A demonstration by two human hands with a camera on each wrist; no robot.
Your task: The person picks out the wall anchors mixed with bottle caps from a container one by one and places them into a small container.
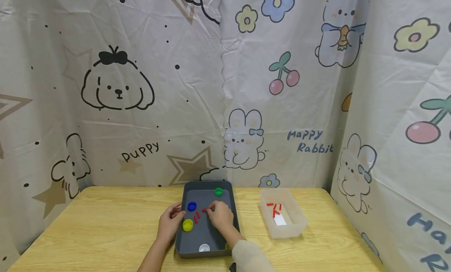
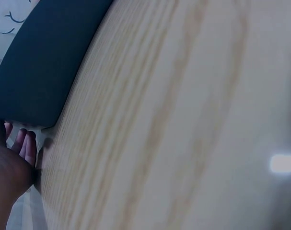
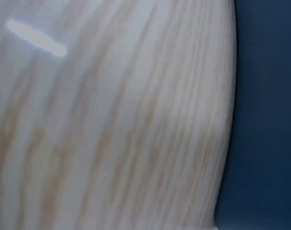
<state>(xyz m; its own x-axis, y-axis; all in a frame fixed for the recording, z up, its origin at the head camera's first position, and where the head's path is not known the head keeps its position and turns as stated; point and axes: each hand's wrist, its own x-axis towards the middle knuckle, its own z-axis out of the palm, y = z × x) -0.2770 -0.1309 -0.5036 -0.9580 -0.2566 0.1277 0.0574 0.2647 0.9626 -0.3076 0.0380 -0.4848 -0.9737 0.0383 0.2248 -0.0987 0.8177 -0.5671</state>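
Observation:
A dark grey tray (image 1: 211, 238) lies on the table. My left hand (image 1: 169, 223) holds its left rim, the thumb at the edge; the left wrist view has that hand (image 2: 11, 167) beside the tray's end (image 2: 37, 67). Over the middle of the tray, my right hand (image 1: 221, 216) pinches a small red stick (image 1: 204, 210) between thumb and fingertips. Two more red sticks (image 1: 195, 219) lie side by side to its left. Around them sit small round cups: blue (image 1: 192, 206), yellow (image 1: 188, 225), green (image 1: 219, 192) and clear (image 1: 204, 247). The right wrist view shows no hand.
To the right of the tray stands a translucent plastic box (image 1: 289, 229) with several red sticks (image 1: 276, 212) and a white piece (image 1: 280, 220) inside. Another yellow cup (image 1: 227, 246) is mostly covered by the right sleeve. A printed curtain (image 1: 197, 88) hangs behind the wooden table (image 1: 105, 229).

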